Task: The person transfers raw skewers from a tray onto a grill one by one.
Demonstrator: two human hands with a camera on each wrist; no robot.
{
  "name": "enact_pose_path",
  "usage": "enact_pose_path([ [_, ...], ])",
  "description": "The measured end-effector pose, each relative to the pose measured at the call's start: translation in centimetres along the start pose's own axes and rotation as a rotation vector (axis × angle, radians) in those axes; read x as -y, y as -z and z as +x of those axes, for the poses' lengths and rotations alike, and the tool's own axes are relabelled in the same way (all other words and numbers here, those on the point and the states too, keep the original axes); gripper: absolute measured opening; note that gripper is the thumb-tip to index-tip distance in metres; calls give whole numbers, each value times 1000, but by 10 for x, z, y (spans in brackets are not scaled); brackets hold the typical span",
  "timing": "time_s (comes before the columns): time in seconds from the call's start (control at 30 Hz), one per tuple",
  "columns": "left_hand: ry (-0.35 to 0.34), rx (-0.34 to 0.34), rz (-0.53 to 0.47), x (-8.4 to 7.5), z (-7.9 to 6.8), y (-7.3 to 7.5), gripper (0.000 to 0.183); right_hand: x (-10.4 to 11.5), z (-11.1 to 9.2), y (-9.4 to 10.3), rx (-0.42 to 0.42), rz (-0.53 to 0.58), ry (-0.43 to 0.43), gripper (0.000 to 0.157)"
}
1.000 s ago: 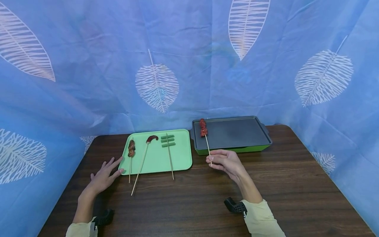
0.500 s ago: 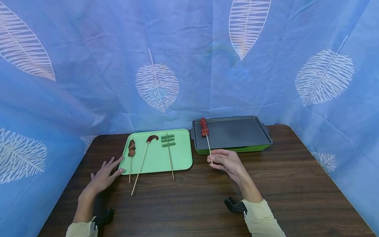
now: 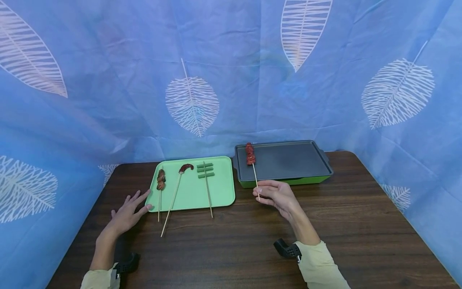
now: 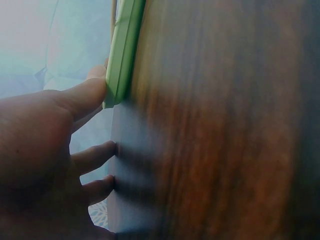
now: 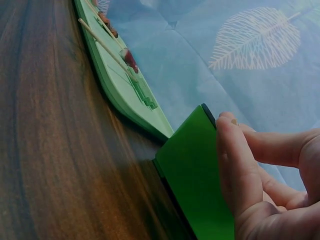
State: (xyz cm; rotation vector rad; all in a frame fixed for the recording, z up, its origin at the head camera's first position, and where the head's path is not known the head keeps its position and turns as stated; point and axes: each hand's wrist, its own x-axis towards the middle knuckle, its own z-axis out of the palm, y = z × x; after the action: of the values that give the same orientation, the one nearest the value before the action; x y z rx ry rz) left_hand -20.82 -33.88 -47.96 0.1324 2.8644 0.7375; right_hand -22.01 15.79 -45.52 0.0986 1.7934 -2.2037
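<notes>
My right hand (image 3: 276,196) pinches the stick of a red meat skewer (image 3: 250,154) near its lower end. The meat lies over the left side of a dark griddle plate (image 3: 285,160) on a green base (image 3: 306,180). My left hand (image 3: 126,212) has its fingers spread, thumb and forefinger touching the left front corner of a light green tray (image 3: 195,196). On that tray lie a brown meat skewer (image 3: 161,179), a dark red tentacle skewer (image 3: 186,167) and a green bean skewer (image 3: 205,170), their sticks reaching past the front rim. In the right wrist view the held skewer is mostly hidden by the fingers (image 5: 240,160).
A dark wooden table (image 3: 223,253) carries the tray and the griddle, which stand side by side near its back edge. Behind and around hangs a blue cloth (image 3: 238,80) with white leaf prints. Each wrist wears a black device (image 3: 286,249).
The red meat skewer and my right hand have shifted very slightly to the right relative to the griddle. My left hand stays at the tray corner.
</notes>
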Motion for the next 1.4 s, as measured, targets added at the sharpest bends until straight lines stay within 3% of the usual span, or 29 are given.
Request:
enact_pose_path([
  [0.47, 5, -5, 4, 2, 2, -2, 74, 3, 6, 1, -25, 18, 10, 45],
  [0.7, -1, -11, -6, 2, 2, -1, 74, 10, 0, 4, 0, -79, 28, 44],
  [0.8, -1, -11, -3, 3, 3, -1, 74, 15, -5, 3, -53, -197, 82, 42],
  [0.9, -2, -5, 1, 4, 3, -3, 73, 20, -12, 1, -137, -333, 191, 38],
  [1.0, -9, -6, 2, 4, 3, -4, 73, 27, -20, -7, -183, -388, 307, 35],
  [1.17, -18, -17, -1, 4, 3, -3, 73, 33, -29, -31, -94, -349, 399, 33],
  [1.4, -36, -23, -19, 6, 1, -3, 71, 19, -27, -63, 51, -382, 352, 35],
])
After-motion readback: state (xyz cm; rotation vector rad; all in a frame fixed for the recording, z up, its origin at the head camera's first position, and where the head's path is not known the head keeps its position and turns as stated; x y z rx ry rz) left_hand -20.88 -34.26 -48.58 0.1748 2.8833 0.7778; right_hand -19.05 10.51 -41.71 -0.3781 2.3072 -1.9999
